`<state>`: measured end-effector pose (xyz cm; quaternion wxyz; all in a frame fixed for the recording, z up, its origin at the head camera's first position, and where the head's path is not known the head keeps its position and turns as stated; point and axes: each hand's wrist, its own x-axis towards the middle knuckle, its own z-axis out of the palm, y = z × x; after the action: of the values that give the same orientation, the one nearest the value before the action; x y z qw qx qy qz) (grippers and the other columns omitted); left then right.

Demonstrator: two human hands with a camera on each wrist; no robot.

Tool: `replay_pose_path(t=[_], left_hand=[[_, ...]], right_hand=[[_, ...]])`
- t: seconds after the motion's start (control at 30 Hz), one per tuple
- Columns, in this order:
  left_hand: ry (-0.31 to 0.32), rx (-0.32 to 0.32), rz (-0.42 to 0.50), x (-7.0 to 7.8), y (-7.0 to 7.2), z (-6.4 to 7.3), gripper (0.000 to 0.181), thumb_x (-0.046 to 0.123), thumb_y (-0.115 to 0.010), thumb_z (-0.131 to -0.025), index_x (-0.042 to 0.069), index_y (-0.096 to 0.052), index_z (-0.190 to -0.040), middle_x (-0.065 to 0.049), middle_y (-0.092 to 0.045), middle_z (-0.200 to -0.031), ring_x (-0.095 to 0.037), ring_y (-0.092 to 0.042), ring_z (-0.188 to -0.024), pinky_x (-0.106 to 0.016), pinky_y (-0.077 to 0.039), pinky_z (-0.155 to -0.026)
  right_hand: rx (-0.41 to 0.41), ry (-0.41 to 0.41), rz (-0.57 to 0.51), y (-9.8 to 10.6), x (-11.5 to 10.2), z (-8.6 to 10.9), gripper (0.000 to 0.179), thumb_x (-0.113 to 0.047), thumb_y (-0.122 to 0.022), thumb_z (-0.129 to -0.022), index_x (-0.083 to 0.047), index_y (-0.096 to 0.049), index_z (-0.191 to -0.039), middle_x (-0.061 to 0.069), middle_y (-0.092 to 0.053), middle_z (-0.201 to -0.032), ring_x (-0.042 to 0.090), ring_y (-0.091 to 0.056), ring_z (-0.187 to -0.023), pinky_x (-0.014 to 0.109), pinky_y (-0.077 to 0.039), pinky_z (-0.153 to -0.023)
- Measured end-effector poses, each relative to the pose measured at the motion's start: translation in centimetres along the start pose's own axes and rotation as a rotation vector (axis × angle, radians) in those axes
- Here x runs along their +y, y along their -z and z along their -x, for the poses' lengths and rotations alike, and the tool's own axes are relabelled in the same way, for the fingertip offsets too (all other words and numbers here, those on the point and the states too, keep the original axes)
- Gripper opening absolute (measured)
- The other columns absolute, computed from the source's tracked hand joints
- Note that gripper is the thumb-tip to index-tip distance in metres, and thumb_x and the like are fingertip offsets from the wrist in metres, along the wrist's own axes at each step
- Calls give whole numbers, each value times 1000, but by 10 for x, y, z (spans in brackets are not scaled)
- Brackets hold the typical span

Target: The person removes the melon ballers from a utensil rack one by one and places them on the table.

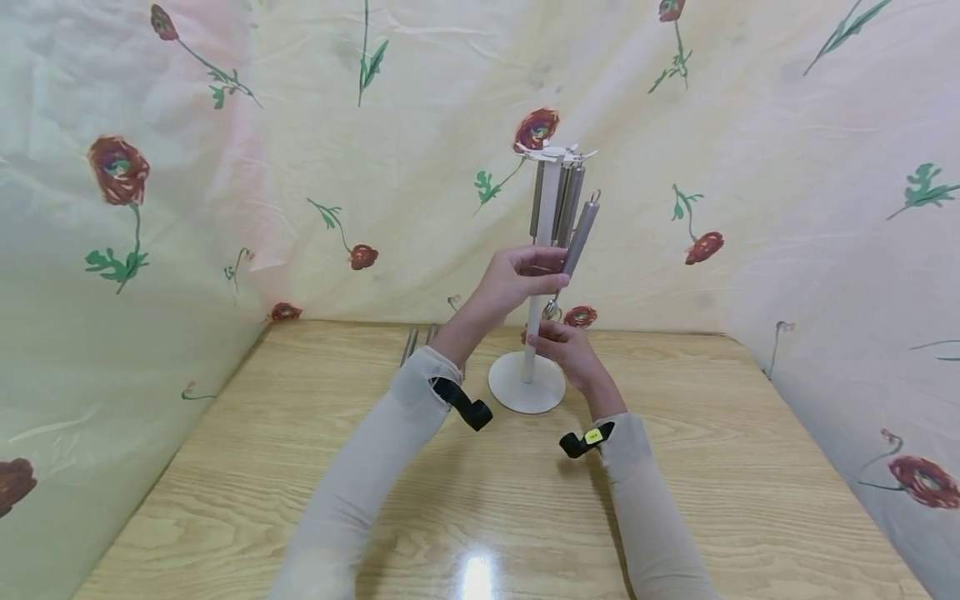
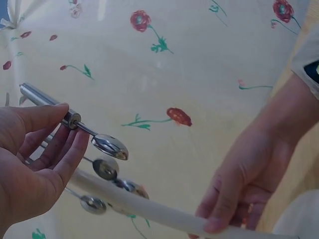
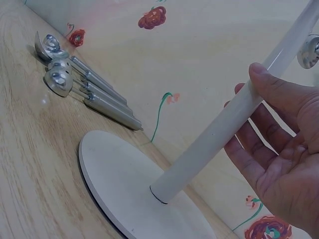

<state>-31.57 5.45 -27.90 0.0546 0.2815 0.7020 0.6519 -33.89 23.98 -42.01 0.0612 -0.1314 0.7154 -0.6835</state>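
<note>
White stand, silver utensils, poppy-print backdrop

The backdrop behind the stand is cream, patterned with red poppies, green stems and leaves; the table beneath the stand is light tan with wood grain. Silver also are the loose utensils left of the stand. Nearer than the stand come off-white sleeves and black wrist straps, the right one bearing a yellow label.

The right hand holds a white pole on a round white base. Shiny metal tools lie on the table.
</note>
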Motion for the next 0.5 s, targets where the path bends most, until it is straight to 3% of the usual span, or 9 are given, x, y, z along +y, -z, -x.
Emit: replay_pose_path(t=[0.1,0.3,0.5], left_hand=[[20,6,-7,-12,6,7,40,13,-74,-95,10,-66,-134,-10,-71,-123,-20,-69,-109,-32,-56,-103],[63,44,35,-40,23,22,38,11,-75,-93,8,-68,-130,-11,-71,-122,-21,-68,-107,-34,-58,-99],[95,102,23,-63,48,38,39,11,-74,-94,7,-66,-132,-14,-69,-123,-22,-67,-108,-38,-57,-101]], right_hand=[[6,13,1,-1,1,1,35,-5,-64,-99,14,-59,-129,19,-72,-118,11,-68,-105,21,-57,-93],[14,16,-30,-1,1,1,21,-4,-66,-98,-8,-70,-118,-3,-75,-103,10,-69,-102,22,-57,-93],[19,4,-28,-2,-1,2,35,-5,-66,-98,8,-62,-130,3,-76,-108,15,-69,-107,23,-58,-94]])
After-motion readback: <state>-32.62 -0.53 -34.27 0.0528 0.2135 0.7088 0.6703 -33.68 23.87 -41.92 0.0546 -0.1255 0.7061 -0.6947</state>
